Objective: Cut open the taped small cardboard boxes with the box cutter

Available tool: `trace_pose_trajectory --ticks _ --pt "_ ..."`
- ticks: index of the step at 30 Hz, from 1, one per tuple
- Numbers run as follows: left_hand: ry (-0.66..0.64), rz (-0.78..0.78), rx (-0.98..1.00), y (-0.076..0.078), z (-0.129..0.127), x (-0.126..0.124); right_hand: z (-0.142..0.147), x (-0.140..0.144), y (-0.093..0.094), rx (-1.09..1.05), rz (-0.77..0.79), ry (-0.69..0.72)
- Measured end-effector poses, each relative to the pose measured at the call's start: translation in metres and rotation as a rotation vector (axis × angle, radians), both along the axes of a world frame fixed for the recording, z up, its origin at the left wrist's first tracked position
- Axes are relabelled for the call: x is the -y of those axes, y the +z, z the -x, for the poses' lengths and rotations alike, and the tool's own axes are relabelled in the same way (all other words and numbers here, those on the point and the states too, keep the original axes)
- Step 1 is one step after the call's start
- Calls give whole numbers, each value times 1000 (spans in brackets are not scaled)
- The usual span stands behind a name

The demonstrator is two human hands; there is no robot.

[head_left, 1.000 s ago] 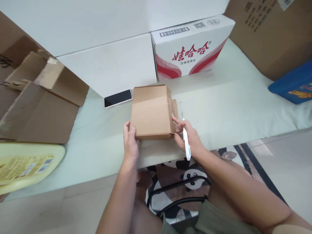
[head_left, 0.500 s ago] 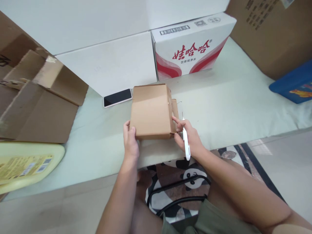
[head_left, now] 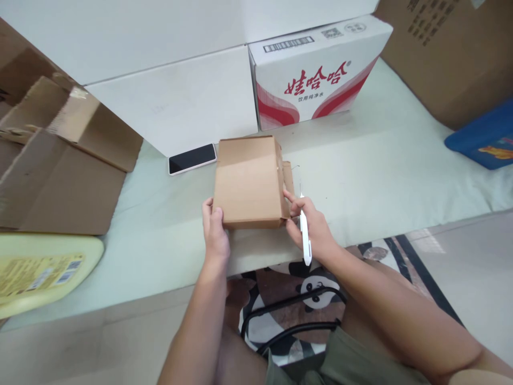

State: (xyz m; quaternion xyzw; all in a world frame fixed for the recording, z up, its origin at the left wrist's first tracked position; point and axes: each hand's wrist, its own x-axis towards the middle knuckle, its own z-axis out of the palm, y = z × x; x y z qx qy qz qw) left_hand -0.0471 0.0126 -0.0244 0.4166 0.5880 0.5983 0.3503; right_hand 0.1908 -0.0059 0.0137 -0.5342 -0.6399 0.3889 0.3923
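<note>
A: Your left hand (head_left: 215, 235) is bracing the small cardboard box (head_left: 248, 181) at its near corner, fingers pressed together.

B: Your right hand (head_left: 312, 227) is pinching the white pen (head_left: 305, 237), fingertips touching the box's side. Phone (head_left: 192, 159) lying beyond, red-printed carton (head_left: 316, 72) behind.

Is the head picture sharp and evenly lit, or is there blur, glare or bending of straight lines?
Head view: soft, even light; small cardboard box and both hands sharp; phone screen dark, without glare; table edge bends toward the frame sides.
</note>
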Motion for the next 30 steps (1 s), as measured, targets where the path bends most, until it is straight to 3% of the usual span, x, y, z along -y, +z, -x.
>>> trace_pose_trajectory --ticks 13,30 --pt "33 27 61 8 -6 1 2 0 1 13 -22 -18" --pt "36 26 44 6 -5 0 1 0 2 12 16 -8"
